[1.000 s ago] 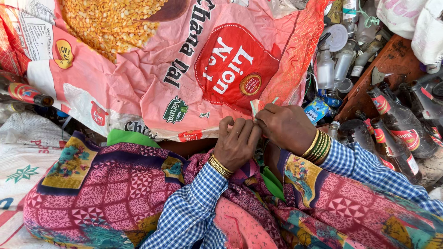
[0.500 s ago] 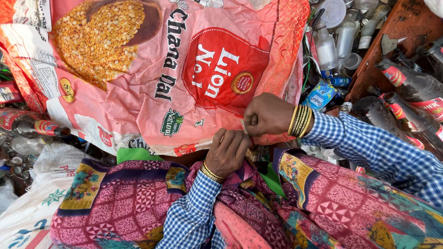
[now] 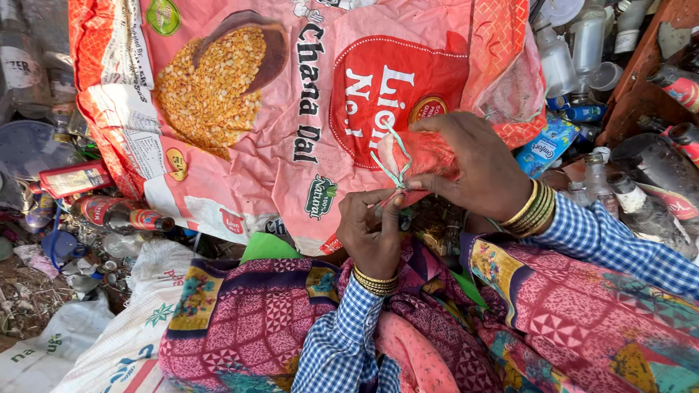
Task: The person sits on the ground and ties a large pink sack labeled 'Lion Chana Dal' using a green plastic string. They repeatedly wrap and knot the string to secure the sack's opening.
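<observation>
Both hands have risen with the bunched sack corner (image 3: 426, 156). Right hand (image 3: 477, 171) grips it; left hand (image 3: 371, 225) pinches the pale green string (image 3: 393, 171), looped round but not yet knotted.

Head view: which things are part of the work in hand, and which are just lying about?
In hand: large pink printed woven sack; thin pale green string; left hand; right hand.

Lying about: clear glass bottles; red-labelled dark bottles; white woven sack; blue sachet.
</observation>
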